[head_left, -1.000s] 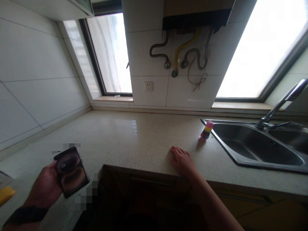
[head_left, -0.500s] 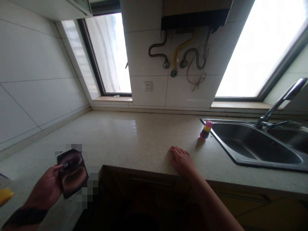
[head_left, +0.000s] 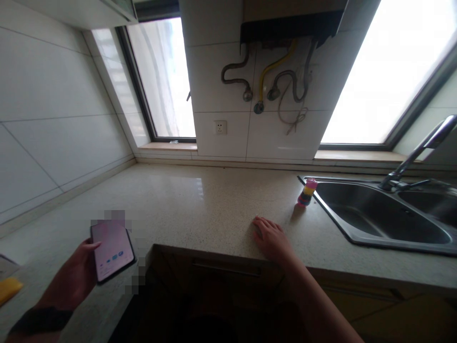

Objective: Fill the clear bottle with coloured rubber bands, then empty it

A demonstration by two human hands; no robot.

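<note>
Left hand [head_left: 75, 270] grips a lit smartphone [head_left: 113, 251], likely light, rigid and fragile, best held by its edges; right hand [head_left: 272, 239] rests unclenched on the countertop [head_left: 200, 214].

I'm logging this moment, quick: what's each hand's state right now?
Left hand: closed on the phone, thumb over its edge.
Right hand: open, palm down on the counter, holding nothing visible.

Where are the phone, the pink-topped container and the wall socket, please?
Phone [head_left: 113, 253], head view: middle of its screen.
Pink-topped container [head_left: 307, 191], head view: its yellow band.
Wall socket [head_left: 220, 127], head view: its faceplate.
</note>
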